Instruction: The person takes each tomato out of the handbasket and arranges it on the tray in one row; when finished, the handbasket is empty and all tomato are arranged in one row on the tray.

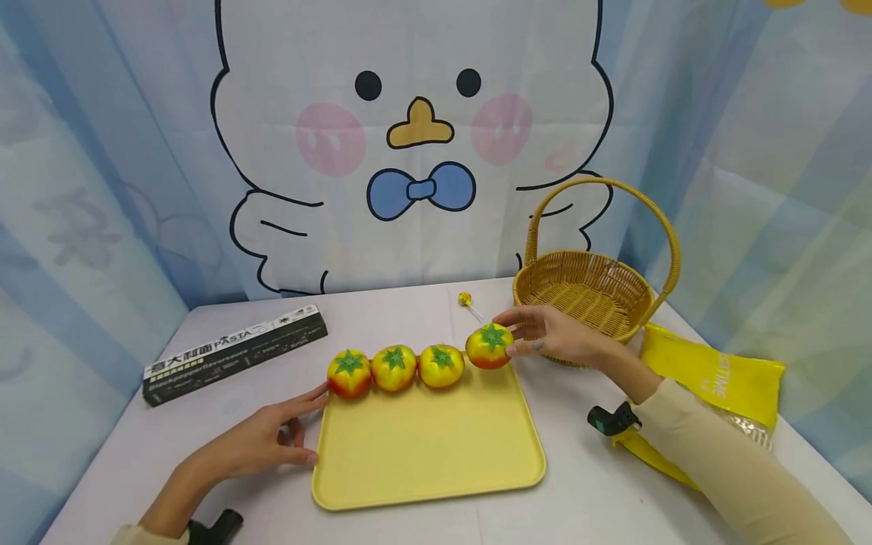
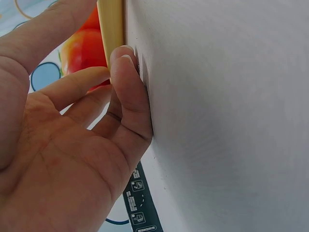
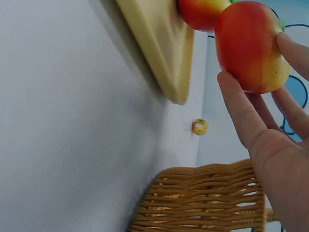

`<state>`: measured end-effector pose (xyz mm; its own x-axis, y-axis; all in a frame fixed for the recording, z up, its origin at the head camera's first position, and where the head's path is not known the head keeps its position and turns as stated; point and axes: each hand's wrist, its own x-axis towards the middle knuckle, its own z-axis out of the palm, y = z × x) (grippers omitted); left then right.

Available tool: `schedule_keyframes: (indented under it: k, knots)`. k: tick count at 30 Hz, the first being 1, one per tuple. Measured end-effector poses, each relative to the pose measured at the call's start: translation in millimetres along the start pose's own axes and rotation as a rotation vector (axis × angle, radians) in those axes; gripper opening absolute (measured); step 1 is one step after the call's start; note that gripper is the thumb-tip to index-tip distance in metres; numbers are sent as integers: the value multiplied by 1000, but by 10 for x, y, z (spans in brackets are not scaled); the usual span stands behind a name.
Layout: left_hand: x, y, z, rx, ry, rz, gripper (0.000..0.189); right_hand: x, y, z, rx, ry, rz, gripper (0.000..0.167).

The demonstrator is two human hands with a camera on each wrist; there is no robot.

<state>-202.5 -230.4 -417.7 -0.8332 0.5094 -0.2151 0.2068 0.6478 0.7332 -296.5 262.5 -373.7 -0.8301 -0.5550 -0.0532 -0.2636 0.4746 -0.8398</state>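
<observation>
My right hand (image 1: 555, 333) grips a yellow-and-red toy tomato (image 1: 490, 346) with a green leafy top, just above the tray's far right corner. In the right wrist view, the fingers hold this tomato (image 3: 251, 46) from its side and underneath. Three similar tomatoes (image 1: 393, 369) sit in a row along the far edge of the yellow tray (image 1: 429, 446). At the tray's left edge, my left hand (image 1: 262, 439) rests with loosely bent fingers. In the left wrist view, these fingers (image 2: 130, 92) touch the tray's rim (image 2: 112, 34).
A wicker basket (image 1: 524, 291) with a tall handle stands at the back right. Beside it lie a yellow bag (image 1: 715, 371) and, further left, a lollipop (image 1: 465, 299). The black pasta box (image 1: 235, 356) lies at the back left. Curtains (image 1: 422, 250) border the table.
</observation>
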Motion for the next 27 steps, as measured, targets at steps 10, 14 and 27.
schedule_keyframes:
  k: [10, 14, 27]
  knots:
    - [15, -16, -2, 8, 3, 5, 98, -8, 147, 76, 8, -13, -20, 56]
    - [9, -19, 0, 1, 7, 16, 98, 22, 190, 110, 14, -16, -20, 56]
    - [20, -53, -10, 14, 3, 55, 95, 48, 239, 198, -5, 16, -13, 59]
